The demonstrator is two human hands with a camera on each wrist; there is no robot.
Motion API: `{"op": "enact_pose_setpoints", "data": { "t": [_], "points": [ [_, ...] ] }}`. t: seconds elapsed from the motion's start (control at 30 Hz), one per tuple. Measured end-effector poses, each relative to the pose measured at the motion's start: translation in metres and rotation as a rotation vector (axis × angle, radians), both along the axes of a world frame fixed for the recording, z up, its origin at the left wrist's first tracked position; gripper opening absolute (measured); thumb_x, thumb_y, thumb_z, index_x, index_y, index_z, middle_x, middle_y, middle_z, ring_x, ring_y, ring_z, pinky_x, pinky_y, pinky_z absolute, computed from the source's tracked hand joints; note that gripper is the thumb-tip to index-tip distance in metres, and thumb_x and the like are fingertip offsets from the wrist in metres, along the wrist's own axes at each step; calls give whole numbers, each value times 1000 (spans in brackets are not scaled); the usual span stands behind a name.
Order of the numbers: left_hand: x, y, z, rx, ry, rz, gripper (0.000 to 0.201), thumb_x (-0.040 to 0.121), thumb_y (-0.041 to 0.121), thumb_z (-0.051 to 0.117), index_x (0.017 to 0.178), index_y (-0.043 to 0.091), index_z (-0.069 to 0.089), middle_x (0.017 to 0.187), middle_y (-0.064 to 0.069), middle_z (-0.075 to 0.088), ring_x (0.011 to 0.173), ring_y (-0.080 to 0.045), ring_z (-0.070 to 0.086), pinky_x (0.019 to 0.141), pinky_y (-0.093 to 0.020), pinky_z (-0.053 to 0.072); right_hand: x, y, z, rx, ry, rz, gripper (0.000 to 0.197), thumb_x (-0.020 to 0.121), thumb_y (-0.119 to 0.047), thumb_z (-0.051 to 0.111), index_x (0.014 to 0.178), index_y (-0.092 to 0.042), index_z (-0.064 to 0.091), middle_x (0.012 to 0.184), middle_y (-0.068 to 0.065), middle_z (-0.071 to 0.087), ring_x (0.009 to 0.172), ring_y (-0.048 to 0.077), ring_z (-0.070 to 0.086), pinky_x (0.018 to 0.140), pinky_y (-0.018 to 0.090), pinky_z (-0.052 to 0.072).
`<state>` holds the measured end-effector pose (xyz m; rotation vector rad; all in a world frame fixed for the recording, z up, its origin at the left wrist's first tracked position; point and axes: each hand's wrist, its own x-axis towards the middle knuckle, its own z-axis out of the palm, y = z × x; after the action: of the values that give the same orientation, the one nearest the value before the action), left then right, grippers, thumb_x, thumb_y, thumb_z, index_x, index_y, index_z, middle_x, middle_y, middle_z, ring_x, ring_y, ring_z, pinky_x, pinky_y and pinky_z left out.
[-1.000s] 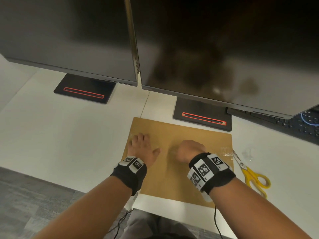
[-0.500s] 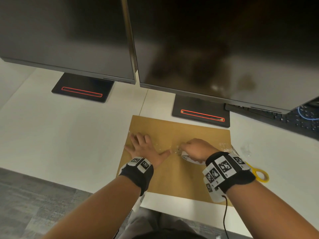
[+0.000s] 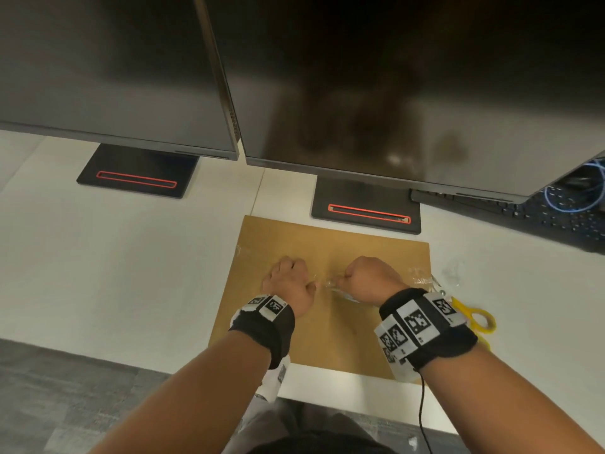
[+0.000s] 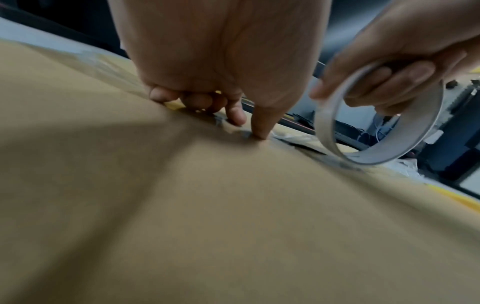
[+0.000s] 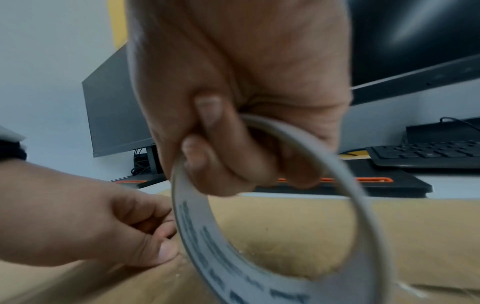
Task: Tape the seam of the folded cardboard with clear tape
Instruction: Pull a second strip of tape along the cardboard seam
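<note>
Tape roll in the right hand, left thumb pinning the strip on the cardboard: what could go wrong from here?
1. The left hand pins the clear tape strip with little more than its thumb tip; a hard pull by the right hand on the grey tape roll could lift it.
2. The strip already looks wrinkled and may crease further on the flat brown cardboard.
3. The yellow-handled scissors sit under the right wrist.

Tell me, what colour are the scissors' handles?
Yellow. The scissors lie right of the cardboard; the head view shows them best.
</note>
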<state>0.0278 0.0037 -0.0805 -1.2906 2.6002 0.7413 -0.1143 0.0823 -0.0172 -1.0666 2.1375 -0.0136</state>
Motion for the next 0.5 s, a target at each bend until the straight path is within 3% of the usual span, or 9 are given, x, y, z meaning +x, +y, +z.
{"op": "enact_pose_setpoints", "data": {
  "t": [0.13, 0.23, 0.33, 0.5],
  "points": [
    [0, 3, -1, -91, -19, -18, 38, 88, 47, 40, 112, 19, 47, 118, -3, 47, 110, -22, 46, 92, -40, 42, -7, 10, 0, 24, 34, -4, 42, 91, -46, 50, 64, -14, 55, 66, 2, 53, 72, 23, 57, 52, 27, 34],
    [-4, 7, 1, -97, -56, -3, 45, 88, 50, 35, 117, 18, 46, 122, -5, 47, 113, -24, 45, 94, -40, 40, -5, 15, 2, 1, 56, -16, 42, 90, -51, 50, 70, -15, 56, 72, 2, 55, 74, 22, 56, 54, 27, 35],
    [-10, 6, 3, -93, -144, -7, 61, 86, 61, 32, 130, 18, 39, 132, -8, 43, 122, -28, 42, 97, -42, 37, -7, 21, 2, -74, 34, -37, 42, 91, -56, 47, 74, -18, 56, 75, -1, 56, 74, 18, 55, 56, 28, 36],
    [-13, 8, 5, -101, -216, -17, 90, 72, 82, 28, 136, 19, 33, 138, -8, 39, 126, -29, 39, 98, -44, 36, -9, 34, -3, -241, -23, -73, 39, 89, -59, 49, 87, -20, 54, 84, -1, 59, 80, 19, 57, 66, 29, 42]
  ]
}}
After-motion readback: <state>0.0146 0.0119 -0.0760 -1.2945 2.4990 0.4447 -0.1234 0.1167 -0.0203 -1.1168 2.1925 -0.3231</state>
